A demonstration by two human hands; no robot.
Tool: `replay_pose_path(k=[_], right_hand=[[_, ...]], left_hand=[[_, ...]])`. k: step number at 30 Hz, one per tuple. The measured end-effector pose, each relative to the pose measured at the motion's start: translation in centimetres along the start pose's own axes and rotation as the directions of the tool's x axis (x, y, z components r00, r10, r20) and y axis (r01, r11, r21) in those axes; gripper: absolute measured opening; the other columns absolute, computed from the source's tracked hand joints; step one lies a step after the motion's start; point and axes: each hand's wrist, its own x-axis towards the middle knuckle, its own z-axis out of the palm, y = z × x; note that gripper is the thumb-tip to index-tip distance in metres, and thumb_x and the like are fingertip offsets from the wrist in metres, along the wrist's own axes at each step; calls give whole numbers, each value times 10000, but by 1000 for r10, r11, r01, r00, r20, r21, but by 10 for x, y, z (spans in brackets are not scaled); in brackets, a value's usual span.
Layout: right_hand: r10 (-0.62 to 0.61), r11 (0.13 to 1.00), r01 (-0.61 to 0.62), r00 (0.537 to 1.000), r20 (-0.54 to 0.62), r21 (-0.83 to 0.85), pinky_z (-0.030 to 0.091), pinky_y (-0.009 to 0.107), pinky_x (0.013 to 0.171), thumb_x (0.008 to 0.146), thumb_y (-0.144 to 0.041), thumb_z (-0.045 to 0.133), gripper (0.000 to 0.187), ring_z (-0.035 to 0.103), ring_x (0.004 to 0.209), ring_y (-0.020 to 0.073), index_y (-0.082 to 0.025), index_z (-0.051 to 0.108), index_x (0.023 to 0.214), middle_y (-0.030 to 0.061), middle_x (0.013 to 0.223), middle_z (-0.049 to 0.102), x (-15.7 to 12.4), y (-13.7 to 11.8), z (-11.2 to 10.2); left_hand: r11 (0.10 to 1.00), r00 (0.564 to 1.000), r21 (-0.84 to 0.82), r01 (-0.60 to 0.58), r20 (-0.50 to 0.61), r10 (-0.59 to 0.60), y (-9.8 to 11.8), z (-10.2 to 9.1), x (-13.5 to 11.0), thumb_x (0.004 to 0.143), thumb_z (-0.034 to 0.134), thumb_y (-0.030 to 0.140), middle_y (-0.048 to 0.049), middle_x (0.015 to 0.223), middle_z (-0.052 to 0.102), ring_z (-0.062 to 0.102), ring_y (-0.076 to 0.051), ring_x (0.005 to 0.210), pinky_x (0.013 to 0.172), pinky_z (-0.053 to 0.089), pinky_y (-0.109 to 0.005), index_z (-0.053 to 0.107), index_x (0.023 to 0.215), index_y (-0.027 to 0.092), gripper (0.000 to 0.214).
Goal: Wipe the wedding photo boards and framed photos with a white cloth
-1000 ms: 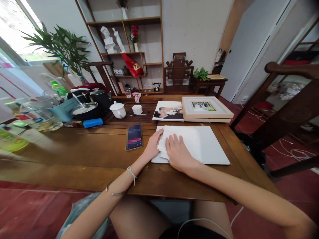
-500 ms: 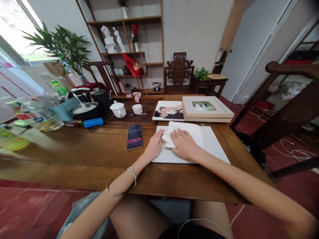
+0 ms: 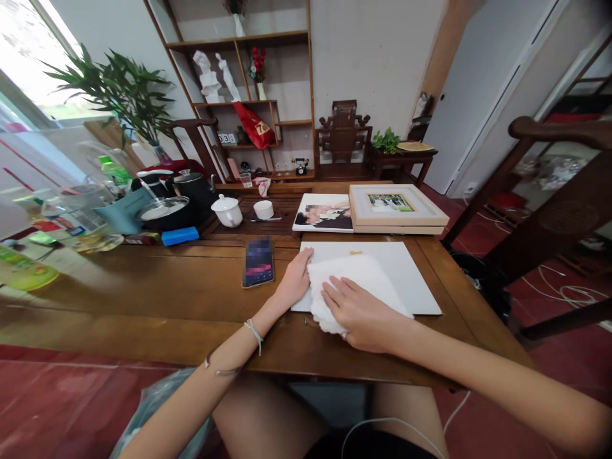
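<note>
A flat white panel (image 3: 415, 277) lies on the wooden table in front of me, with a small gold-coloured piece (image 3: 356, 253) near its far edge. My left hand (image 3: 295, 278) grips the panel's left edge, fingertips at the far left corner. Spread over the panel's middle is a white cloth (image 3: 382, 271), and one corner hangs past the panel's near edge. My right hand (image 3: 363, 312) presses down on this cloth, fingers fairly close together and pointing left. A phone (image 3: 259, 262) lies left of my left hand.
Behind the panel are a photo print (image 3: 321, 213) and light wooden picture frames (image 3: 399, 209), stacked. A lidded white cup (image 3: 226, 211), small white bowl (image 3: 263, 209), blue block (image 3: 180, 236), black kettle (image 3: 191, 191) and bottles stand to the left. A dark chair (image 3: 549, 210) is at the right.
My right hand has drawn the cloth toward me, from the panel's far side to its near edge. The gold-coloured piece now shows. My left hand stays at the panel's left edge.
</note>
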Motion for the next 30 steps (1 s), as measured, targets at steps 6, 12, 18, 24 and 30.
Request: replay_pose_path(k=[6,12,18,24,30], right_hand=[[58,976,-50,998,-32,212,337,476,1107,761,-144,491,571,430,1320,301,-23,508,1318,212,1422,460,-47,43,1],[321,942,-288,922,-217,171,327,519,1106,801,-193,464,516,433,1316,322,-24,534,1284,231,1396,483,-57,99,42],[292,955,-240,865,-408,175,315,553,1102,803,-173,494,513,420,1324,317,-78,522,1306,190,1361,535,-60,102,60],[168,979,-105,902,-398,174,317,553,1102,783,-141,491,509,388,1349,298,-82,536,1286,189,1396,501,-76,90,54],[191,968,-146,956,-224,204,279,546,1132,602,-51,454,726,335,1382,296,-53,510,1325,170,1442,450,-82,82,37]], left_hand=[[995,998,97,-3,67,-3,7,3,-4,957,324,237,-181,1444,442,332,-261,1397,1156,271,-468,488,1309,89,415],[994,998,108,-12,65,5,5,4,-3,953,319,227,-190,1423,466,359,-257,1384,1151,290,-463,488,1305,71,420],[996,999,88,-32,13,31,2,4,-3,935,358,210,-173,1391,508,427,-254,1341,1140,317,-467,525,1266,98,388],[994,1000,111,-11,-6,12,9,-1,-2,900,401,147,-182,1341,550,471,-264,1302,1126,346,-458,560,1225,79,369],[996,1000,86,-5,-27,7,13,-6,0,873,448,126,-150,1286,593,517,-255,1257,1094,388,-461,587,1185,132,342]])
